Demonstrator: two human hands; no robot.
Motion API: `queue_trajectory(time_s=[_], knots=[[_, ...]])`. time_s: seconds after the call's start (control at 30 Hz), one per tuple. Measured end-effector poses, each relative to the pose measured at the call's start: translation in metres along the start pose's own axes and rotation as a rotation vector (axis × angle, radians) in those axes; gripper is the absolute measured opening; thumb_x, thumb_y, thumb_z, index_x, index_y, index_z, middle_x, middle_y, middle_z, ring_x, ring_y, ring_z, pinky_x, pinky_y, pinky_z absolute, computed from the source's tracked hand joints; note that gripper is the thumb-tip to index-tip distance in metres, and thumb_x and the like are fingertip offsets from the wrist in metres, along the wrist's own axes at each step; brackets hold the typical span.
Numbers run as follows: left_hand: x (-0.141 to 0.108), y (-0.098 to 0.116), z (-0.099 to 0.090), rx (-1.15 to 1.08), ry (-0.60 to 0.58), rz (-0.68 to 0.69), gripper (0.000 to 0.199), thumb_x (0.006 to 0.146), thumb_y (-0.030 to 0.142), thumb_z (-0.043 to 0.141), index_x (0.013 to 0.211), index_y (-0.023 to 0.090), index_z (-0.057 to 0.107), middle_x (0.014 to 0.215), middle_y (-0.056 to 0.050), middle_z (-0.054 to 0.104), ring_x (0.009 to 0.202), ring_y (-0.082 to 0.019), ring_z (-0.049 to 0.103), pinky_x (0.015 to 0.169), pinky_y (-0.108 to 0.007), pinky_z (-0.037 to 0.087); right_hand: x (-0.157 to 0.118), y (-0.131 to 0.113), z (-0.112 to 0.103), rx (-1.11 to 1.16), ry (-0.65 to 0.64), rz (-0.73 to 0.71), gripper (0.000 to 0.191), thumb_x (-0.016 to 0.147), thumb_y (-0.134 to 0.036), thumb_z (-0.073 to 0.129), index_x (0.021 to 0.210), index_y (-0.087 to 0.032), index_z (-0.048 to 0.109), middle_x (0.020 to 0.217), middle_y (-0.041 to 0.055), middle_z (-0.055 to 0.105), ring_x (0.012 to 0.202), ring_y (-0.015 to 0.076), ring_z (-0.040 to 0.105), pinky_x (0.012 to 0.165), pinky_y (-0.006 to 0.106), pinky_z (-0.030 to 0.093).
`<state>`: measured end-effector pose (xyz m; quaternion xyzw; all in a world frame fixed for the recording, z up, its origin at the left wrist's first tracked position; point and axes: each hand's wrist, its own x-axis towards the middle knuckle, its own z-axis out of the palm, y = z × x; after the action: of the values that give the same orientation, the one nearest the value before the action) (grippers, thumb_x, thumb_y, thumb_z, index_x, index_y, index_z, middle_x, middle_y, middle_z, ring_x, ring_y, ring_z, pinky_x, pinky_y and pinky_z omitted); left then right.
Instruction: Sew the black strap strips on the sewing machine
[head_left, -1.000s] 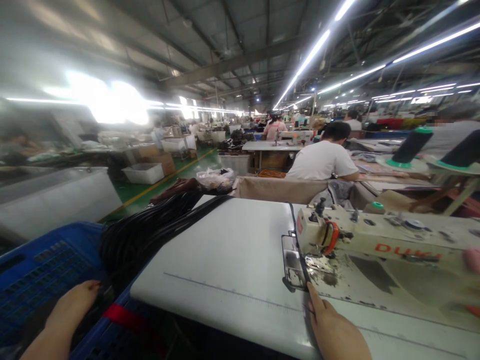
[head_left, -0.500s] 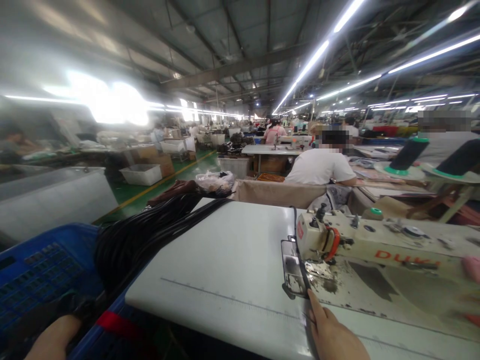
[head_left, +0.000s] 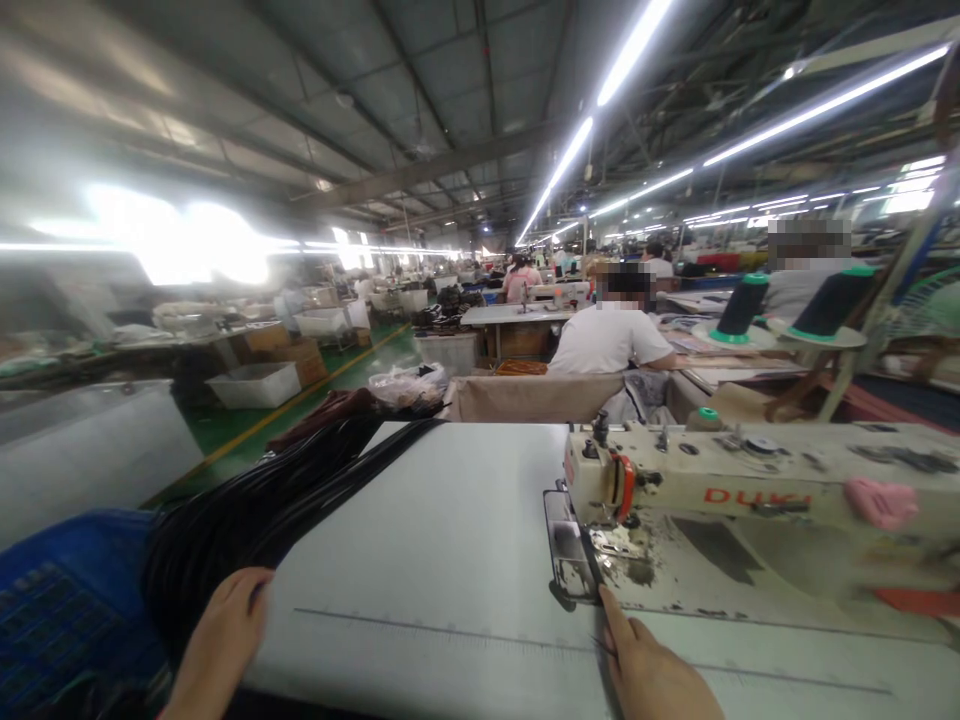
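My right hand (head_left: 652, 660) is on the white table in front of the sewing machine (head_left: 675, 490), index finger stretched toward the needle area. A narrow black strip (head_left: 602, 650) runs under that hand, with the other fingers curled over it. To the left of the needle area lies the metal slide plate (head_left: 568, 540) with its dark frame. At the table's left corner is my left hand (head_left: 225, 630), fingers curled together around something dark that I cannot make out. A bundle of long black strips (head_left: 217, 510) hangs over the table edge beside it.
A blue plastic crate (head_left: 75, 600) stands at the left below the table. Behind the table is a beige fabric-sided bin (head_left: 532, 398), with a person in a white shirt (head_left: 611, 340) beyond. Thread cones (head_left: 742, 310) stand behind the machine. A pink cloth piece (head_left: 881, 502) sits on the machine arm.
My left hand has come up from the blue crate to the table's left corner. The right hand keeps its place by the needle area. The view has shifted to the right.
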<state>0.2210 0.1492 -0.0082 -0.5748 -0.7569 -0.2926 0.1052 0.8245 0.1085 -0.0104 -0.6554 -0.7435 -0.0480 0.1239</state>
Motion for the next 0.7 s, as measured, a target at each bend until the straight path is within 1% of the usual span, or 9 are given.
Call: queue_trajectory(time_s=[0.1,0.17,0.23,0.33,0.4,0.47,0.53,0.6,0.7], knots=[[-0.013,0.089,0.031,-0.137,-0.067,0.197,0.035,0.09,0.033,0.045,0.109,0.018,0.07,0.125,-0.012,0.071,0.122,-0.027,0.066,0.112,-0.045,0.051,0.0,0.0,-0.001,0.027,-0.013,0.018,0.057,0.095,-0.006,0.043,0.15,-0.017,0.055,0.097,0.0098,0.078,0.071,0.0214,0.076,0.063,0.027,0.055],[-0.029,0.152,0.052,-0.214,-0.137,0.303,0.037,0.096,0.03,0.043,0.119,0.019,0.069,0.133,-0.01,0.069,0.128,-0.025,0.064,0.115,-0.045,0.05,0.0,0.0,-0.003,0.049,-0.025,0.039,0.056,0.096,-0.007,0.042,0.15,-0.017,0.054,0.097,0.0104,0.078,0.073,0.0222,0.077,0.065,0.028,0.056],[-0.048,0.214,0.066,-0.268,-0.207,0.399,0.039,0.098,0.027,0.043,0.127,0.02,0.068,0.139,-0.01,0.067,0.133,-0.024,0.061,0.115,-0.046,0.05,0.0,-0.001,-0.005,0.071,-0.04,0.06,0.056,0.097,-0.008,0.041,0.151,-0.018,0.053,0.099,0.0109,0.078,0.076,0.0229,0.077,0.068,0.029,0.057],[-0.077,0.296,0.074,-0.32,-0.358,0.571,0.042,0.097,0.023,0.05,0.137,0.02,0.063,0.147,-0.009,0.063,0.142,-0.026,0.053,0.12,-0.048,0.047,0.0,-0.001,-0.007,0.103,-0.089,0.083,0.059,0.096,-0.008,0.04,0.153,-0.018,0.051,0.105,0.0113,0.078,0.082,0.023,0.078,0.071,0.029,0.057],[-0.094,0.339,0.071,-0.346,-0.45,0.672,0.048,0.094,0.019,0.056,0.142,0.022,0.06,0.152,-0.007,0.059,0.148,-0.027,0.046,0.123,-0.049,0.042,0.001,0.0,-0.008,0.126,-0.13,0.092,0.063,0.093,-0.005,0.039,0.154,-0.018,0.05,0.111,0.0119,0.077,0.088,0.0232,0.078,0.074,0.029,0.058],[-0.105,0.373,0.068,-0.377,-0.494,0.739,0.055,0.095,0.021,0.058,0.15,0.024,0.053,0.157,-0.006,0.053,0.152,-0.027,0.04,0.126,-0.049,0.038,0.001,0.002,-0.009,0.147,-0.16,0.096,0.066,0.091,-0.003,0.038,0.155,-0.018,0.05,0.117,0.0133,0.076,0.093,0.024,0.078,0.077,0.03,0.058],[-0.113,0.396,0.067,-0.395,-0.515,0.779,0.056,0.098,0.024,0.058,0.154,0.024,0.048,0.16,-0.005,0.05,0.154,-0.027,0.037,0.127,-0.05,0.036,0.001,0.004,-0.01,0.18,-0.179,0.096,0.067,0.09,-0.004,0.038,0.155,-0.018,0.049,0.124,0.0145,0.074,0.096,0.0244,0.077,0.079,0.03,0.058],[-0.116,0.409,0.069,-0.405,-0.522,0.799,0.054,0.1,0.025,0.056,0.153,0.023,0.049,0.158,-0.005,0.052,0.153,-0.026,0.038,0.126,-0.05,0.037,0.001,0.005,-0.01,0.221,-0.187,0.103,0.066,0.091,-0.007,0.04,0.156,-0.019,0.049,0.127,0.0143,0.073,0.098,0.0238,0.077,0.081,0.03,0.059],[-0.119,0.418,0.077,-0.407,-0.489,0.812,0.047,0.101,0.023,0.055,0.147,0.022,0.056,0.152,-0.005,0.058,0.149,-0.024,0.045,0.125,-0.046,0.039,0.001,0.005,-0.009,0.249,-0.187,0.122,0.065,0.091,-0.01,0.042,0.154,-0.021,0.051,0.125,0.013,0.074,0.099,0.0233,0.077,0.082,0.028,0.058]])
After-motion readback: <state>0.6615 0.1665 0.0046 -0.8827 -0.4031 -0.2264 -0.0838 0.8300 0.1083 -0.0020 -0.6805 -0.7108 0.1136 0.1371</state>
